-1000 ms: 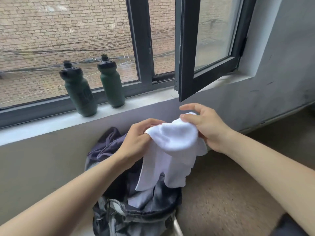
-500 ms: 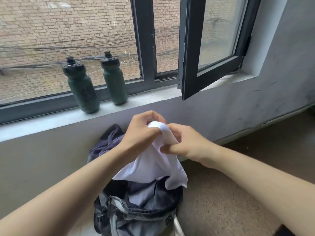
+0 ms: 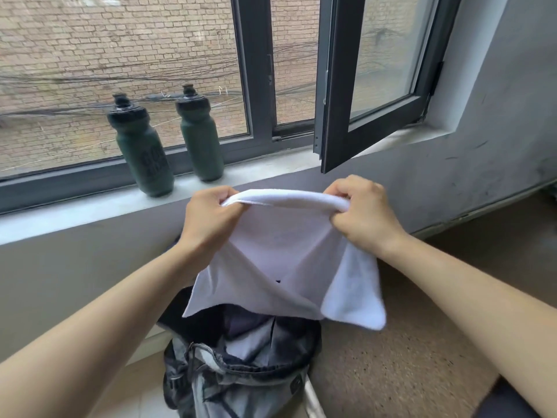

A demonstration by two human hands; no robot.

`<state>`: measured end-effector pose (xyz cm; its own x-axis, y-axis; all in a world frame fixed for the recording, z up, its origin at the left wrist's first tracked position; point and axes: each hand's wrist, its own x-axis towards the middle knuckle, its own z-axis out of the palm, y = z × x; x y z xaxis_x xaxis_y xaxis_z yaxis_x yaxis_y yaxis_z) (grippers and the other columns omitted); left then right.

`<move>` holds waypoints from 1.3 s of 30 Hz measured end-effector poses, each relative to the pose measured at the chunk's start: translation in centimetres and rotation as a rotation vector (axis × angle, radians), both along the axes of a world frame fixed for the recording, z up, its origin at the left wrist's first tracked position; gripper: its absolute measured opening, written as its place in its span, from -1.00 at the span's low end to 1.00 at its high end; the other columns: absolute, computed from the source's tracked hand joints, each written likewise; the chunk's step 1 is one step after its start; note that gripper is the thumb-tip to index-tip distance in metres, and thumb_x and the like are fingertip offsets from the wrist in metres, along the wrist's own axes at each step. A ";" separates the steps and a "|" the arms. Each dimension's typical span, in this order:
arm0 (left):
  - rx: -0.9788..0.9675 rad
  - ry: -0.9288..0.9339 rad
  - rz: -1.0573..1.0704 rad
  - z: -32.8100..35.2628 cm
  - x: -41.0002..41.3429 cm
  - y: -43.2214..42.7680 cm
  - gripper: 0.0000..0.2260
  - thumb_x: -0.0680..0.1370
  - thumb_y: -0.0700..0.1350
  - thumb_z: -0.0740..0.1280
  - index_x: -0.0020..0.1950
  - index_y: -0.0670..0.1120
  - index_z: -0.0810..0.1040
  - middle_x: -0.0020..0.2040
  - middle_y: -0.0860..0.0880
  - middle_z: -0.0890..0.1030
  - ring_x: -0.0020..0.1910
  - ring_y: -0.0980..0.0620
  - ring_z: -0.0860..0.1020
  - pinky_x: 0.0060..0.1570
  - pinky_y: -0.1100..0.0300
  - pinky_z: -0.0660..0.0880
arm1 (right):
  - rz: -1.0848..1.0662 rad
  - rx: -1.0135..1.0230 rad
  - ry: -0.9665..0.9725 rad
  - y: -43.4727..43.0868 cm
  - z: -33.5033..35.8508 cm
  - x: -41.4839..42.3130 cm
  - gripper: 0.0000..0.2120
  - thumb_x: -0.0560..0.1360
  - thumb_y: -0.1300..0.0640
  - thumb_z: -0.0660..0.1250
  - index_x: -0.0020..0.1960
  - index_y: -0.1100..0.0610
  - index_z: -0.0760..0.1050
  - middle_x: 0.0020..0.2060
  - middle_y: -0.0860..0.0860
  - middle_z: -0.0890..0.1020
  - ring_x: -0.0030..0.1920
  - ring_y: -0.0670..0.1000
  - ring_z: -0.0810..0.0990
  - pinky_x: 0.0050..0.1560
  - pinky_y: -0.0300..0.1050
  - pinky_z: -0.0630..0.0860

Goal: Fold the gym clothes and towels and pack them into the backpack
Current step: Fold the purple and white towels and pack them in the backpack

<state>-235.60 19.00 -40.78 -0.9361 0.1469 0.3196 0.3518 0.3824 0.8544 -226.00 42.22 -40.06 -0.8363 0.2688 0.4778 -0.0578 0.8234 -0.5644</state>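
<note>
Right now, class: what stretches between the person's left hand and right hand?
The head view shows the white towel: its folded top edge spans from the left hand to the right hand, both pinching it, above the open backpack.

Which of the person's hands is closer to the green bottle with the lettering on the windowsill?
Left. The left hand grips the towel just below and right of that bottle; the right hand holds the towel's other end, farther right.
</note>
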 end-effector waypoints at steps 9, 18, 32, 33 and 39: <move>-0.076 -0.010 0.044 -2.3 -2.2 -1.9 -0.81 0.55 0.02 0.40 -0.20 -0.02 0.70 -0.37 0.11 0.58 -0.30 0.09 0.48 -0.23 0.14 0.42 | -0.190 0.086 0.012 4.2 -0.9 -1.3 -0.74 0.32 0.42 0.28 -0.16 0.10 0.56 -0.18 0.01 0.54 -0.15 0.15 0.51 -0.18 -0.08 0.36; 0.306 -0.600 0.056 -2.3 -2.1 -1.4 -0.81 0.59 -0.04 0.40 0.02 -0.15 0.70 -0.22 -0.10 0.66 -0.31 -0.08 0.58 -0.19 0.09 0.51 | -0.060 -0.229 -0.305 4.3 -1.7 -0.7 -0.80 0.43 0.35 0.29 -0.26 0.13 0.60 -0.34 0.03 0.59 -0.25 0.03 0.53 -0.24 -0.17 0.43; 0.118 -0.545 -0.419 -0.6 4.0 2.9 -0.60 0.40 0.07 0.48 -0.01 -0.26 0.68 -0.21 -0.21 0.51 -0.26 -0.15 0.38 -0.27 0.04 0.20 | 0.554 -0.613 -0.321 -4.0 -1.5 1.1 -0.67 0.51 0.35 0.40 0.23 0.11 0.61 -0.06 0.23 0.71 -0.08 -0.01 0.64 0.11 0.04 0.62; 0.100 -0.511 -0.428 -0.6 4.1 2.9 -0.59 0.43 0.06 0.51 -0.01 -0.30 0.65 -0.24 -0.20 0.47 -0.30 -0.14 0.32 -0.29 0.00 0.13 | 0.513 -0.598 -0.302 -4.1 -1.6 1.0 -0.73 0.49 0.35 0.38 0.16 0.18 0.63 -0.02 0.28 0.70 -0.05 0.00 0.63 0.15 0.13 0.60; -0.030 -0.185 -0.372 -1.0 3.6 2.1 -0.85 0.45 -0.33 0.39 -0.07 -0.12 0.67 -0.21 -0.12 0.71 -0.31 0.05 0.59 -0.25 0.10 0.62 | 0.180 -0.785 -0.187 -2.8 -1.9 0.2 -0.87 0.49 0.38 0.30 -0.01 0.45 0.50 -0.25 0.16 0.54 -0.20 0.05 0.51 -0.14 0.00 0.47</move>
